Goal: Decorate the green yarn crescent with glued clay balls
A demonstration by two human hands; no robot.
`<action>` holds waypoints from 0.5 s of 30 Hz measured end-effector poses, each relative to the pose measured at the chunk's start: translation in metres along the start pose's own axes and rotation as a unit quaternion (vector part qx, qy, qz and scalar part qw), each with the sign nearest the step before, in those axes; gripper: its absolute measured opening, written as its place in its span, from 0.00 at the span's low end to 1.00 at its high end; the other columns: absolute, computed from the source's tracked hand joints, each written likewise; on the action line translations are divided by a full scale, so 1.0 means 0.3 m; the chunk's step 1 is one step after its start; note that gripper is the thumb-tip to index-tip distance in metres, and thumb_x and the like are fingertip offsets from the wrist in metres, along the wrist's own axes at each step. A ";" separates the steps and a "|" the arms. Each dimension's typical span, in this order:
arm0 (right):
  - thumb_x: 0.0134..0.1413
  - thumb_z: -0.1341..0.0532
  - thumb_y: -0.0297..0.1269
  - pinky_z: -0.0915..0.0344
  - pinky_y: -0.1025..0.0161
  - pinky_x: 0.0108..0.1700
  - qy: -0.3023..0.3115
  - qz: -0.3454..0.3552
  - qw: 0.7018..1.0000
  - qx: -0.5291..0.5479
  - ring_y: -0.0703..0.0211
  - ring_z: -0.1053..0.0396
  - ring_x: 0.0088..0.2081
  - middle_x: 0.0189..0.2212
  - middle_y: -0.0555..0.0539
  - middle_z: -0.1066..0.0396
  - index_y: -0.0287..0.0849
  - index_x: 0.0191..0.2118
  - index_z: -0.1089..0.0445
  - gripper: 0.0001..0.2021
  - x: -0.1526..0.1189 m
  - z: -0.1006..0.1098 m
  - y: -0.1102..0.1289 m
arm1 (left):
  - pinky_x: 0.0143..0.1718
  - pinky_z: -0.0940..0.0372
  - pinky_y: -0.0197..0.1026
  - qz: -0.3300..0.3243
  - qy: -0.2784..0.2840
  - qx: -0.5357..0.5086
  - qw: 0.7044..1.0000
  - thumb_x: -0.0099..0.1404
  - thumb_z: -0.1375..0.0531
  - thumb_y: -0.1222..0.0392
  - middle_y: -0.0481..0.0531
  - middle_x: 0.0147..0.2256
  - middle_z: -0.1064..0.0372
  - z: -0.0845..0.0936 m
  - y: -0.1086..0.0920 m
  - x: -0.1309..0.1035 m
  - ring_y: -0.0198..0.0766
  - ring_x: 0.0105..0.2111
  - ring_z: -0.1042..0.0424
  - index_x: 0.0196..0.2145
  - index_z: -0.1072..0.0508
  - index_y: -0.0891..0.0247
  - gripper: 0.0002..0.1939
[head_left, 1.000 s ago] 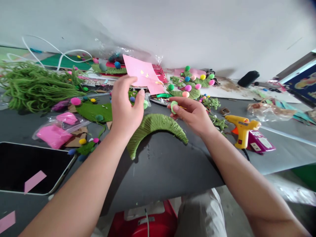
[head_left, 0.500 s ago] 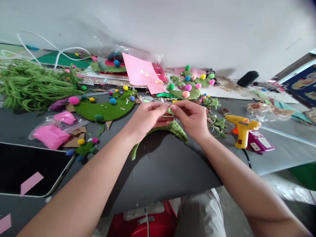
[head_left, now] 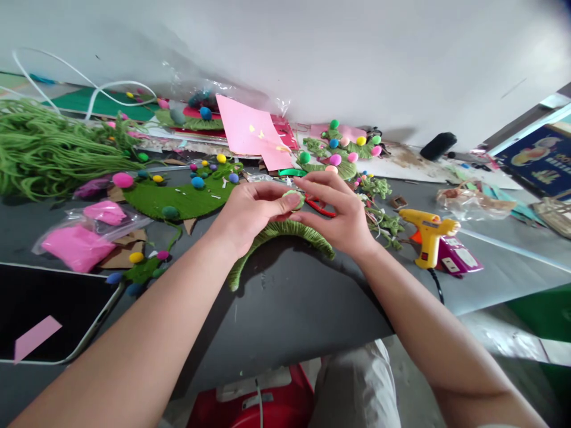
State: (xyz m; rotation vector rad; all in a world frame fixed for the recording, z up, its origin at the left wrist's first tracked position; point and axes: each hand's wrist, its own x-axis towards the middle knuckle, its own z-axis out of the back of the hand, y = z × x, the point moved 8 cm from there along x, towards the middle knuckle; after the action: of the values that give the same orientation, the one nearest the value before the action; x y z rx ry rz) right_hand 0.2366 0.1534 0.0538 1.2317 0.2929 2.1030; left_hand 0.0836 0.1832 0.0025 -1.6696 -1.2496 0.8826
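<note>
Pinching between thumb and fingers, the left hand (head_left: 243,217) holds a small, pale green, roundish piece (head_left: 293,199), whose material is too small to tell. The right hand (head_left: 341,211) is just beside this piece, with its thumb and fingers spread apart and bent around it; whether a fingertip touches it, one cannot tell. The piece is in the air between the two hands, above a crescent shape wrapped in green yarn (head_left: 307,232).

This crescent lies on a dark grey table (head_left: 303,315), its two ends pointing toward the person, and the left hand covers one part of it. Behind the right hand, a red curved object (head_left: 323,209) is partly hidden.

To the left of the hands lies a flat, green felt crescent (head_left: 173,199), with small coloured balls on it. Farther left are a large bundle of loose green yarn (head_left: 53,148) and a clear plastic bag with bright pink material (head_left: 78,246). Nearer to the person, a pink paper strip (head_left: 38,339) lies on a flat device with a black screen (head_left: 44,291). On the right side, a yellow glue gun (head_left: 430,238) stands next to a purple box (head_left: 459,255).
</note>
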 end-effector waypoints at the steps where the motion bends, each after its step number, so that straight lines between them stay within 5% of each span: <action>1: 0.62 0.28 0.47 0.22 0.52 0.51 0.001 0.006 1.000 -0.004 0.50 0.23 0.49 0.49 0.43 0.21 0.50 0.57 0.19 0.20 0.001 -0.002 0.007 | 0.36 0.27 0.38 -0.006 -0.001 0.013 1.000 0.43 0.17 0.54 0.50 0.27 0.21 -0.001 -0.001 0.000 0.35 0.29 0.24 0.28 0.15 0.62 0.17; 8: 0.65 0.30 0.38 0.25 0.59 0.43 -0.022 -0.016 0.999 -0.035 0.57 0.24 0.38 0.37 0.47 0.19 0.45 0.44 0.17 0.06 0.010 0.010 0.006 | 0.40 0.24 0.43 -0.036 -0.010 0.045 0.998 0.45 0.17 0.52 0.50 0.28 0.20 0.003 -0.010 0.005 0.38 0.30 0.23 0.28 0.15 0.62 0.17; 15: 0.64 0.30 0.45 0.29 0.60 0.36 -0.101 -0.125 0.987 -0.025 0.59 0.28 0.33 0.36 0.48 0.20 0.46 0.47 0.18 0.11 -0.003 0.077 -0.105 | 0.56 0.27 0.49 -0.014 0.012 0.052 0.998 0.51 0.19 0.55 0.53 0.38 0.16 0.002 -0.003 0.005 0.42 0.41 0.19 0.39 0.12 0.61 0.17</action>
State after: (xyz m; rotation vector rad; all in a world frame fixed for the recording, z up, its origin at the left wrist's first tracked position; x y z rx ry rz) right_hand 0.2699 0.1732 0.0496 1.2941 0.2853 1.7472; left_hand 0.0832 0.1849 0.0031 -1.5730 -1.1877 0.8932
